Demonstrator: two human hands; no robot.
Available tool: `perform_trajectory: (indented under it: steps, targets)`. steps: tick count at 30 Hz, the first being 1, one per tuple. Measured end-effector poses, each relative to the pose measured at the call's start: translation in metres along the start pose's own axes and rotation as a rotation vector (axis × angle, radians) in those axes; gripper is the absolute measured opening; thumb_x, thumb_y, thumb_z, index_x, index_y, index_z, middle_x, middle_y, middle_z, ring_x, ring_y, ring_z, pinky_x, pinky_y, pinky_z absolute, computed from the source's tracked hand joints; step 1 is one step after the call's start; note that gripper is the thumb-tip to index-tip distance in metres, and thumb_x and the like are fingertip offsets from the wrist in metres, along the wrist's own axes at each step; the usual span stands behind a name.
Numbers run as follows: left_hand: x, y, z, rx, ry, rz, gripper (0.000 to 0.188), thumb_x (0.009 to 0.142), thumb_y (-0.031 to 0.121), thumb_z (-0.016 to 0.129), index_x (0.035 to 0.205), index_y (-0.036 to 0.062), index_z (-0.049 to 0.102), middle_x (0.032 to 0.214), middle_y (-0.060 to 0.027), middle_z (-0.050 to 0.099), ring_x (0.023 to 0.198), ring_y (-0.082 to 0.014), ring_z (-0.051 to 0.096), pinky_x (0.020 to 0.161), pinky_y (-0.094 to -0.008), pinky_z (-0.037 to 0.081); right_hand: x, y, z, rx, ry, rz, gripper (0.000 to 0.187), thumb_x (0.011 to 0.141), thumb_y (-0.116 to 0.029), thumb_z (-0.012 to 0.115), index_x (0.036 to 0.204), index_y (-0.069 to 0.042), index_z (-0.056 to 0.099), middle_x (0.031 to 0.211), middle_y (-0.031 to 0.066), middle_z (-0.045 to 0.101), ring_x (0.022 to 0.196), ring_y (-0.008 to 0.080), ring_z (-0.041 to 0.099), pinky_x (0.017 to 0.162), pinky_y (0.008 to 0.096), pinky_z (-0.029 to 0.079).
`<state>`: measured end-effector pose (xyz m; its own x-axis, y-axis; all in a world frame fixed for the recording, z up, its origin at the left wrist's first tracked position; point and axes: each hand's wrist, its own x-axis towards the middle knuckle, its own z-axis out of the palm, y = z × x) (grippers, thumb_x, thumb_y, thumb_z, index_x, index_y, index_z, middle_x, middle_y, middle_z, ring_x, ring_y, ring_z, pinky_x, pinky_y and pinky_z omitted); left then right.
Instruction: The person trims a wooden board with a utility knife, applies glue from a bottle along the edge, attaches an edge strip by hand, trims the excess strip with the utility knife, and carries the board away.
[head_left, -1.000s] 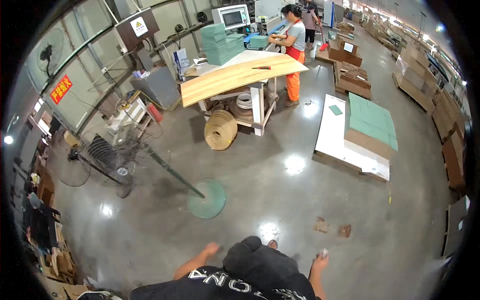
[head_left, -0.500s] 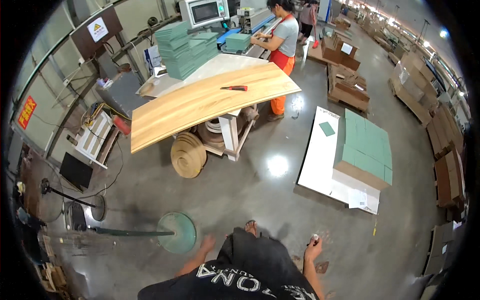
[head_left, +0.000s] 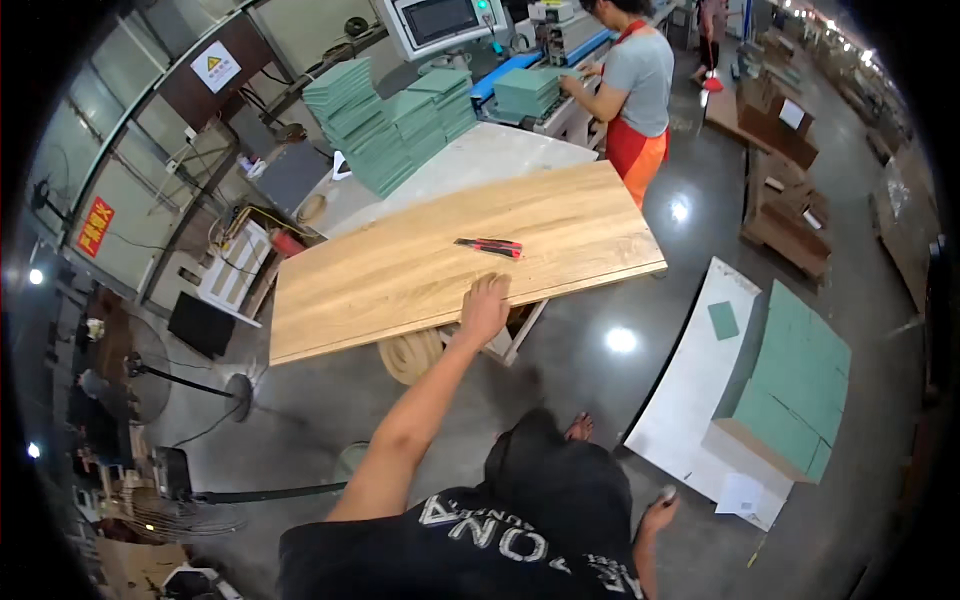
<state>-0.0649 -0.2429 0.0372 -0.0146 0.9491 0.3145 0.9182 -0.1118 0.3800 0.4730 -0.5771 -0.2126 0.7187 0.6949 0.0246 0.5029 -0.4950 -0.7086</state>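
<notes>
My left hand is stretched forward over the near edge of a light wood-grain board. Its fingers reach onto the board with nothing in them. Just beyond the fingertips lies a red and black utility knife, apart from the hand. My right hand hangs low beside my body, its fingers closed around something small with a pale end. What that small thing is, I cannot make out.
Stacks of green panels stand on the table behind the board. A co-worker handles green panels at a machine. More green panels sit on a white sheet at the right. A standing fan is at left.
I have come closer to the board. My left hand has risen from beside my body to the board's near edge. My right hand stays low, still closed.
</notes>
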Motion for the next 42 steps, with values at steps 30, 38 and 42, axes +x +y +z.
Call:
perform_trajectory:
  steps: [30,38,42]
  targets:
    - [0.217,0.211,0.177,-0.015,-0.587,0.579,0.045,0.084,0.039,0.07,0.117,0.0084,0.069,0.136,-0.0193,0.053,0.142,-0.0508,0.034,0.1,-0.0845,0.027,0.205,-0.367,0.108,0.435,-0.137,0.34,0.016,0.097,-0.008,0.068,0.097,0.0,0.054,0.084,0.0073,0.066,0.074,0.0118,0.063,0.067,0.0275,0.049]
    - [0.219,0.222,0.189,0.059,-0.588,0.551,0.036,0.082,0.036,0.072,0.101,0.0051,0.073,0.119,-0.0222,0.057,0.138,-0.0618,0.032,0.091,-0.082,0.038,0.215,-0.327,0.12,0.489,-0.124,0.421,0.017,0.096,-0.01,0.069,0.097,-0.001,0.055,0.075,0.0065,0.067,0.067,0.0099,0.061,0.063,0.0281,0.048]
    - [0.219,0.223,0.193,0.071,-0.473,0.647,0.034,0.076,0.031,0.075,0.095,0.0029,0.073,0.106,-0.0236,0.063,0.116,-0.0552,0.051,0.107,-0.0668,0.037,0.232,-0.31,0.127,0.464,-0.129,0.387,0.02,0.094,-0.014,0.07,0.098,0.0,0.056,0.076,0.008,0.067,0.067,0.0124,0.061,0.064,0.0297,0.048]
